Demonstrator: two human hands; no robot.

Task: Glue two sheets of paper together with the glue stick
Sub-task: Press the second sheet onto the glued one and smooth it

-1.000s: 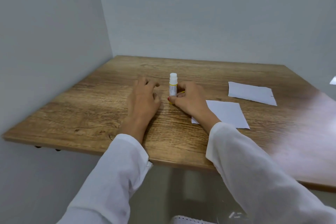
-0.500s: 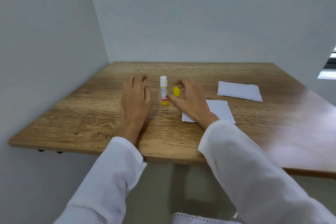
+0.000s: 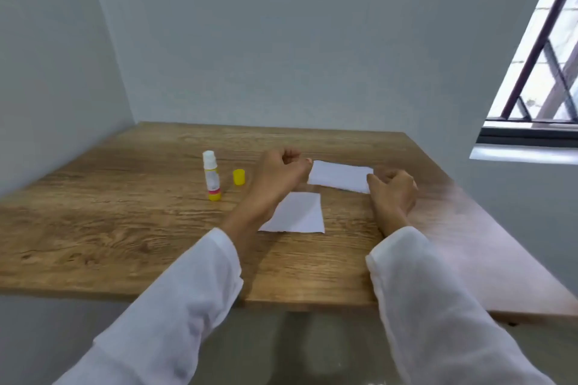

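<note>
both hands take the far sheet (image 3: 339, 176) by its ends, at mid frame right of centre.

the left hand (image 3: 279, 172) and right hand (image 3: 393, 191) seem to pinch its short edges, though blur hides the fingertips. the uncapped glue stick (image 3: 211, 176) stands upright left of centre beside its yellow cap (image 3: 239, 177), parked within reach; the near sheet (image 3: 298, 213) lies flat below on the wooden table (image 3: 109, 228).

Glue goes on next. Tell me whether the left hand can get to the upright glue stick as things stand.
Probably yes. The glue stick stands uncapped on the table, with bare wood between it and the left hand. But that hand now pinches the far paper sheet and must let go first.
</note>
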